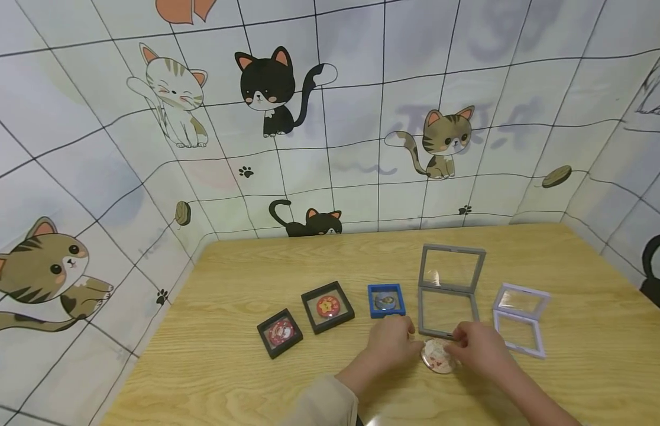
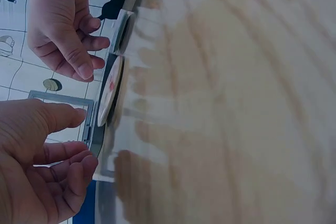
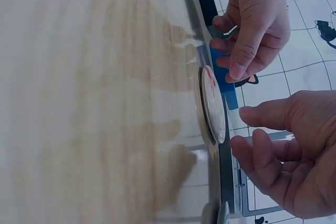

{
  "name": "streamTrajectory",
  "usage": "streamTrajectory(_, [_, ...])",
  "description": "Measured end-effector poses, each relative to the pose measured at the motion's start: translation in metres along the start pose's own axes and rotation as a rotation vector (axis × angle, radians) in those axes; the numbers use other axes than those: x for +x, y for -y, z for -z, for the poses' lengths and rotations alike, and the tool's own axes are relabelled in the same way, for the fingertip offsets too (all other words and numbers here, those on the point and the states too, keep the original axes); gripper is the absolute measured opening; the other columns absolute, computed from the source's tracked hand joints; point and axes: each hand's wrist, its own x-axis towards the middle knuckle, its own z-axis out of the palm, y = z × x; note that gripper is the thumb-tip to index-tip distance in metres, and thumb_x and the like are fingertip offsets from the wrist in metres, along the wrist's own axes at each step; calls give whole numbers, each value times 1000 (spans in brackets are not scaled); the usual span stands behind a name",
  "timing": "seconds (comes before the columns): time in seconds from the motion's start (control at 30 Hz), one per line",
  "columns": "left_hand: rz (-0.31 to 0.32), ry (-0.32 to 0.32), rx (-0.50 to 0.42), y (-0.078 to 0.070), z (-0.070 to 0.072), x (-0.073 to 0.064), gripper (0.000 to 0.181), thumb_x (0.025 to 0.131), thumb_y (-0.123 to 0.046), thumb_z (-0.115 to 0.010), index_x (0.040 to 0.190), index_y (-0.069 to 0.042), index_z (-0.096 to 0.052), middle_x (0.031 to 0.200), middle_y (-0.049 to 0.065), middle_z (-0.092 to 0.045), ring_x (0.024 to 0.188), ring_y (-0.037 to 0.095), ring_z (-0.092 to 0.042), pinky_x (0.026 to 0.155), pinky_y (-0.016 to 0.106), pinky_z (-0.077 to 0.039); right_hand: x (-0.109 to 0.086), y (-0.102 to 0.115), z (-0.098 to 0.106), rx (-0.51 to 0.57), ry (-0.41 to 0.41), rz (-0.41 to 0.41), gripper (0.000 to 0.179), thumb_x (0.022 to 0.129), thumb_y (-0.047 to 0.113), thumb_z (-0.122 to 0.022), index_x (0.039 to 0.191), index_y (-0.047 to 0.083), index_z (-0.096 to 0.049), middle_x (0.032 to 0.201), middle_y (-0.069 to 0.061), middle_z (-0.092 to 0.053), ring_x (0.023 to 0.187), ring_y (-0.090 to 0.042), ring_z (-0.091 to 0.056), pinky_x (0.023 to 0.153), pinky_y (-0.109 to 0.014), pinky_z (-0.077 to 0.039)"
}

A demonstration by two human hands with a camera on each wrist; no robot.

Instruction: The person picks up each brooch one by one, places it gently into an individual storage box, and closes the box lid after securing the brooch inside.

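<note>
A round tin badge (image 1: pixel 438 355) with a pale picture lies on the wooden table. To its left is my left hand (image 1: pixel 392 342), thumb and fingertips close to the rim. My right hand (image 1: pixel 481 349) hovers over its right side, fingers loosely bent. In the right wrist view the badge (image 3: pixel 214 106) lies flat, and gaps show between it and both hands' fingers. Just behind it stands a grey display frame (image 1: pixel 448 289), its lid raised and a clear film in each half. Beyond the left hand sits a blue display frame (image 1: pixel 387 286) holding a small round badge.
Two black display frames, one smaller (image 1: pixel 270 349) and one larger (image 1: pixel 340 326), each with a red round badge, lie at the left. A pale lilac frame (image 1: pixel 540 340) stands unfolded at the right. Cat-printed cloth (image 1: pixel 356 136) walls the table's back and sides.
</note>
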Motion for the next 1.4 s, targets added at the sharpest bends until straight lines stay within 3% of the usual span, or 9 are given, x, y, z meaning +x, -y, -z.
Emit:
streamTrajectory(0.23, [-1,75,-65,-8,-5,-3,27,72,-37,-73,85,-13,-69,81,-9,-65,68,3,-55,57,15,-40,-12,-5,-5,46,57,-37,26,68,15,-75,80,-4,-62,66,-1,-54,57,-12,-47,53,-26,-42])
streamTrajectory(0.43, [1,76,-85,-11,-7,-4,28,70,-36,-75,85,-13,-68,73,-11,-60,66,1,-51,56,14,-37,-16,-8,-12,96,62,-46,25,69,10,-74,82,-8,-62,63,0,-53,52,-10,-47,49,-22,-42])
streamTrajectory(0.6, [4,79,-131,-10,-9,-5,26,69,-33,-76,81,-13,-64,65,-11,-50,60,2,-43,54,15,-34,-18,-7,-15,148,66,-103,23,69,7,-73,82,-7,-60,61,-1,-50,47,-11,-48,45,-21,-40])
streamTrajectory(0.77, [0,100,-171,-10,-10,-6,26,68,-31,-78,78,-14,-61,64,-11,-48,59,1,-41,53,15,-33,-21,-5,-17,231,74,-165,21,69,3,-72,79,-3,-55,63,-2,-51,49,-13,-51,45,-23,-43])
streamTrajectory(0.93, [3,114,-274,-9,-10,-9,26,67,-23,-79,73,-13,-56,62,-11,-46,56,1,-40,52,14,-33,-24,-4,-19,278,66,-194,23,68,1,-72,79,-4,-52,65,-4,-53,51,-14,-52,46,-24,-45])
streamTrajectory(1.03, [-5,98,-317,-9,-11,-10,26,66,-19,-79,73,-13,-55,61,-11,-46,55,0,-40,52,14,-33,-25,-4,-20,282,52,-208,22,70,2,-71,79,-3,-52,65,-4,-53,52,-14,-53,47,-23,-45])
streamTrajectory(1.23, [-21,67,-393,-10,-13,-9,27,67,-13,-78,78,-11,-53,64,-10,-48,57,0,-41,54,14,-35,-25,-8,-20,391,26,-227,17,75,1,-67,78,-4,-50,65,-6,-53,52,-16,-58,48,-24,-48])
streamTrajectory(1.4, [-7,68,-537,-11,-11,-5,24,71,-7,-74,79,-8,-52,65,-8,-46,58,0,-41,54,14,-37,-22,-10,-15,426,8,-211,14,77,0,-65,77,-4,-51,62,-6,-53,53,-16,-58,49,-24,-49])
